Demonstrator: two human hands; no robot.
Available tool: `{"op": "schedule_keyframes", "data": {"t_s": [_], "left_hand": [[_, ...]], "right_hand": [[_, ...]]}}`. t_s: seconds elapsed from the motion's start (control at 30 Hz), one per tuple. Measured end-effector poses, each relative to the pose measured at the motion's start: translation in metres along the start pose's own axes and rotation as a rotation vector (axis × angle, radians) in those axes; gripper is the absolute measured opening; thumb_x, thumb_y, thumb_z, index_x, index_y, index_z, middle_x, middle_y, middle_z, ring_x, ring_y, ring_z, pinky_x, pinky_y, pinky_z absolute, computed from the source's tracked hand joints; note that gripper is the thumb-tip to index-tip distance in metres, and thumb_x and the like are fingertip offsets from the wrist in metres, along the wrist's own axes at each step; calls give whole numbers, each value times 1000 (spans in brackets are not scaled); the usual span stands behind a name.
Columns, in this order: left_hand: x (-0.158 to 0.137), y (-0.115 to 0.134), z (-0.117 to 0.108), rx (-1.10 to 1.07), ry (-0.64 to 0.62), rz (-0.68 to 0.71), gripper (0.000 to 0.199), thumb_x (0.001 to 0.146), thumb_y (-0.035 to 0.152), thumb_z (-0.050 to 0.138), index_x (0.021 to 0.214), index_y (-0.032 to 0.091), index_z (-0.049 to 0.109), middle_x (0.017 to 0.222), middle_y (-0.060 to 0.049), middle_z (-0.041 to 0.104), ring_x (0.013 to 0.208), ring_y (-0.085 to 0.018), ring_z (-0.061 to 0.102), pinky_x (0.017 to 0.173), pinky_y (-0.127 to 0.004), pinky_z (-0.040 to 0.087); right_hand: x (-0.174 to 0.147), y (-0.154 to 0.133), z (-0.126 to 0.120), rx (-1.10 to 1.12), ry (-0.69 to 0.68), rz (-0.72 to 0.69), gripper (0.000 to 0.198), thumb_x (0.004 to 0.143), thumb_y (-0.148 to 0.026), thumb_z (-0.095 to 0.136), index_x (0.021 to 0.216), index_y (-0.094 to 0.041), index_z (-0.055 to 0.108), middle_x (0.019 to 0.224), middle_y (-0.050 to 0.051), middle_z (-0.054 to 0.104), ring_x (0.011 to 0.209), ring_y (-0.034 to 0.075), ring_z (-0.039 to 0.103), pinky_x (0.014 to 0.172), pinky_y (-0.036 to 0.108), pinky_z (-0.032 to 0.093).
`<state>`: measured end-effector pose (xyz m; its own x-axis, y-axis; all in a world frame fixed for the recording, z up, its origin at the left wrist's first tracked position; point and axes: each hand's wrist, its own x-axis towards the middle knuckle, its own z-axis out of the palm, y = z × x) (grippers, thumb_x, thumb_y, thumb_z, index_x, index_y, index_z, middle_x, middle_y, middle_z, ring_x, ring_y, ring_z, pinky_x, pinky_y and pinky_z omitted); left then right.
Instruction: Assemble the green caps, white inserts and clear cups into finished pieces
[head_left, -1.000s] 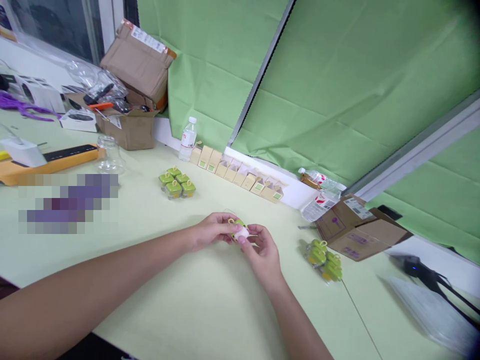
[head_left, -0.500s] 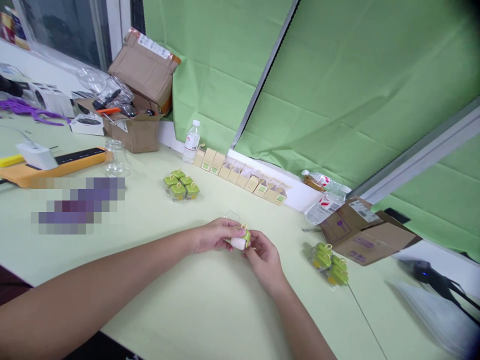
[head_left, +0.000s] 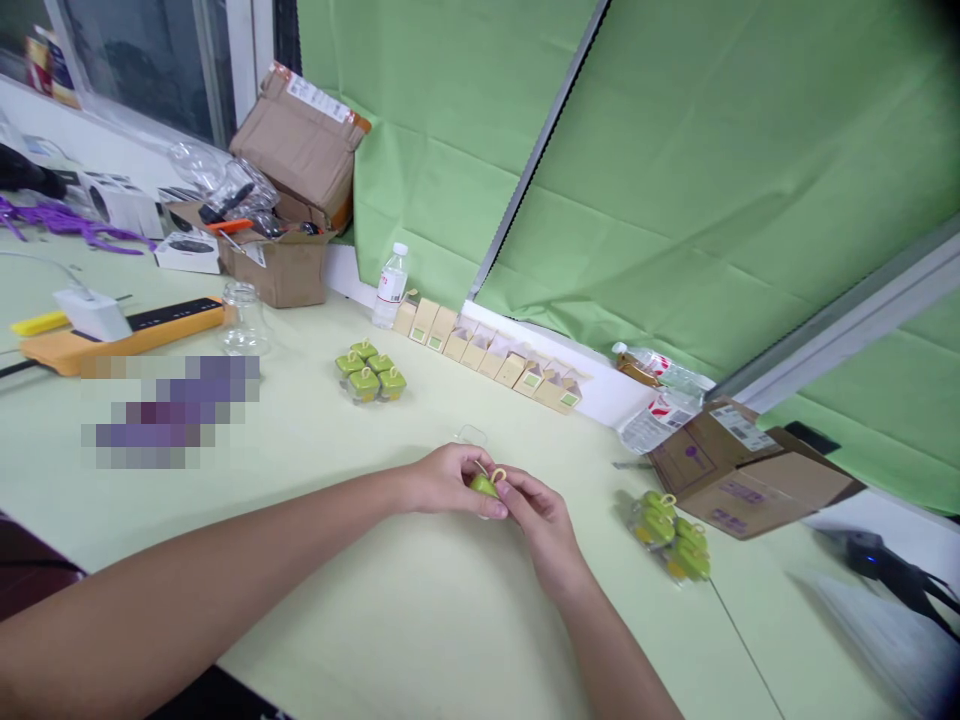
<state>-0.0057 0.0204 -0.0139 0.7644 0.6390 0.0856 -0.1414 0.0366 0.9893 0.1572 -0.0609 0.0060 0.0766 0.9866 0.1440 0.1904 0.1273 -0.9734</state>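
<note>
Both my hands meet over the middle of the table around a small container with a green cap [head_left: 484, 486] and a yellow loop on top. My left hand [head_left: 454, 482] is closed around its body, which the fingers mostly hide. At the yellow loop [head_left: 499, 475], the thumb and fingers of my right hand [head_left: 536, 505] pinch. Just beyond my left hand lies a clear plastic piece [head_left: 471, 435]. Farther off, a group of green-capped containers [head_left: 370, 372] stands at the left, and another group [head_left: 670, 535] at the right.
Small cardboard boxes [head_left: 487, 350] line the wall beside an upright water bottle [head_left: 391, 288]. An open carton [head_left: 750, 470] and plastic bottles [head_left: 660, 420] stand at the right. At the left are a glass jar [head_left: 242, 318], an orange power strip [head_left: 127, 335] and a filled cardboard box [head_left: 281, 270].
The held container has turned in my hands: its pale body showed before, and now its green cap and loop face up. The whole view has shifted slightly.
</note>
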Motion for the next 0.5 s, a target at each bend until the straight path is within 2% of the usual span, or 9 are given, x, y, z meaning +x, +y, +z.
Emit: {"op": "schedule_keyframes", "data": {"t_s": [0.13, 0.27, 0.4, 0.5], "left_hand": [[-1, -2, 1, 94, 14, 44, 52, 56, 40, 89, 96, 16, 66, 73, 1, 61, 66, -13, 54, 62, -26, 42], [1, -1, 2, 124, 45, 61, 53, 57, 41, 88, 99, 16, 66, 74, 2, 59, 65, -11, 50, 61, -24, 38], [3, -3, 1, 58, 53, 5, 58, 57, 39, 88, 106, 16, 65, 80, 0, 62, 71, -13, 56, 67, -27, 42], [3, -3, 1, 7, 75, -15, 58, 59, 37, 88, 108, 14, 65, 81, -3, 66, 77, -16, 61, 76, -30, 46]], "right_hand": [[1, 2, 0, 3, 43, 22, 27, 81, -47, 71, 88, -22, 78, 106, 8, 75, 99, 26, 68, 90, 42, 54], [1, 5, 1, -45, 138, -38, 29, 81, -48, 70, 88, -21, 77, 104, 9, 75, 99, 27, 68, 90, 43, 54], [-1, 5, 2, -108, 226, -94, 29, 84, -48, 67, 90, -20, 74, 98, 8, 74, 92, 23, 68, 84, 38, 56], [-2, 5, 1, -234, 291, -190, 26, 88, -44, 63, 90, -20, 73, 99, 8, 72, 92, 22, 67, 81, 35, 55]]}}
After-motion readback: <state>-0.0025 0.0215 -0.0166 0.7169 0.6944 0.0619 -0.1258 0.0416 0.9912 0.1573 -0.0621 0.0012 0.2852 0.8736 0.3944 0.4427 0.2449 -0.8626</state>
